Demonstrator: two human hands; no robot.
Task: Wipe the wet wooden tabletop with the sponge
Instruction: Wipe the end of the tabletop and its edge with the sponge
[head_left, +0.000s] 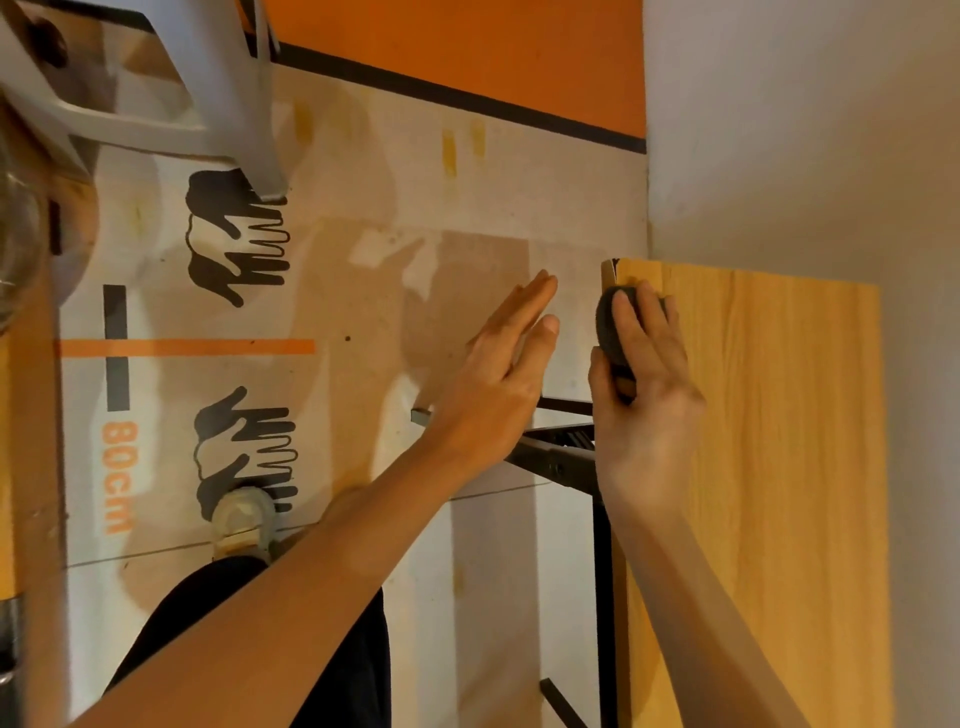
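At centre frame the left hand (506, 358) hung flat and released over the floor, holding nothing. Just right of it, the right hand (641, 364) grasped the dark rounded sponge (608, 327) at the near corner of the pale wooden tabletop (769, 467), whose long axis ran down-frame, unwiped boards lying rightward.

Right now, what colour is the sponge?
Dark grey, nearly black. The sponge sits under the right hand at the tabletop edge; head view shows it.
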